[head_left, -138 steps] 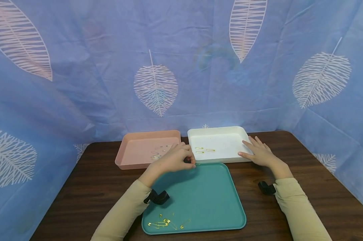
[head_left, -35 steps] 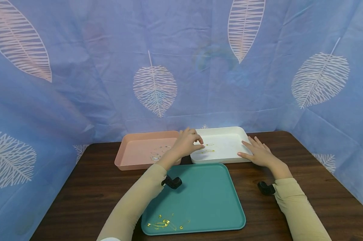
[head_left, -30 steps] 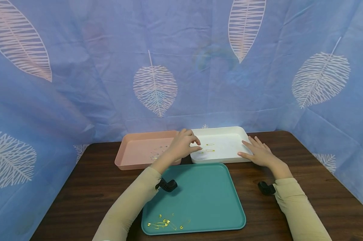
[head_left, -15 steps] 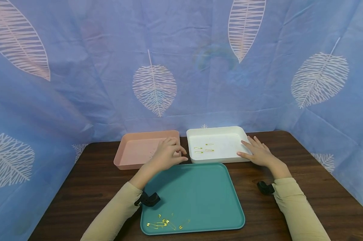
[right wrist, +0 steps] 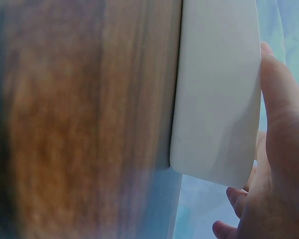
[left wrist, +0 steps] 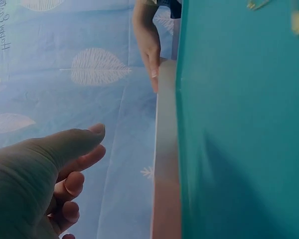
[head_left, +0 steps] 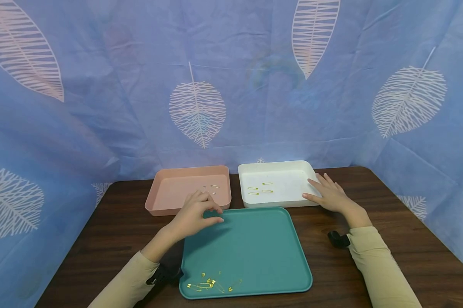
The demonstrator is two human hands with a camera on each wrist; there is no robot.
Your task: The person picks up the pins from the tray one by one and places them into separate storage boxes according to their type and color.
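Observation:
My left hand hovers over the far left corner of the teal tray, thumb and fingers apart with nothing between them, as the left wrist view also shows. Near that tray's front left corner lies a loose cluster of gold safety pins. My right hand rests with spread fingers on the right edge of the white tray; in the right wrist view the thumb lies along its rim. Several gold safety pins lie on the white tray's left half.
To the left of the white tray stands a pink tray with silver safety pins, partly hidden behind my left hand. All three trays sit on a dark wooden table. A blue leaf-printed cloth hangs behind and at the sides.
My left hand went from the teal tray's far edge to the white tray, then drew back left and nearer. One more gold safety pin lies in the white tray. The right hand stayed put.

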